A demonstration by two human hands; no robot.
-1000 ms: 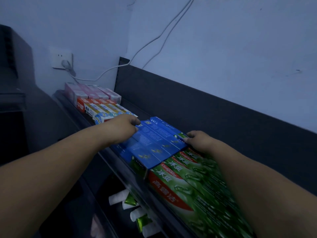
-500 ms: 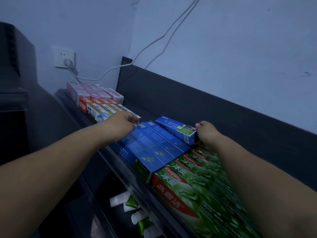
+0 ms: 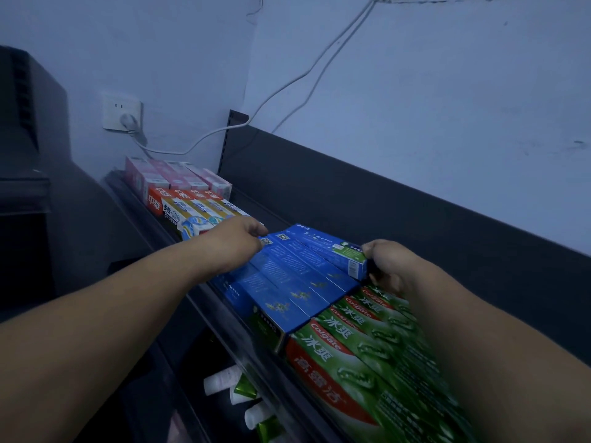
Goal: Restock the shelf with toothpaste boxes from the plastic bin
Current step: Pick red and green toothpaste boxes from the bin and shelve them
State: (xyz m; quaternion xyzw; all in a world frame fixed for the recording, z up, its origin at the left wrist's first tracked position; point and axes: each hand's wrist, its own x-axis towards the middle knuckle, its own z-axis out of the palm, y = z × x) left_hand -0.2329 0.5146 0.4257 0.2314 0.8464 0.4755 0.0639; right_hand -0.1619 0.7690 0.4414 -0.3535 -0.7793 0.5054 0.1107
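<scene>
Blue cardboard toothpaste boxes (image 3: 287,282) lie in 1 row on the shelf (image 3: 278,212). Fingers of the right hand (image 3: 388,266) grasp the near end of the rear box (image 3: 332,247), tilted above the row; fingers of the left hand (image 3: 233,243) curl over the row's far ends. Step in hand: seating this box. Next, probably: lower it flat, flush with neighbours.

Bare hands and forearms
Left hand (image 3: 236,241) with its forearm running off at 8 o'clock; right hand (image 3: 388,266) with its forearm at 4 o'clock.
</scene>
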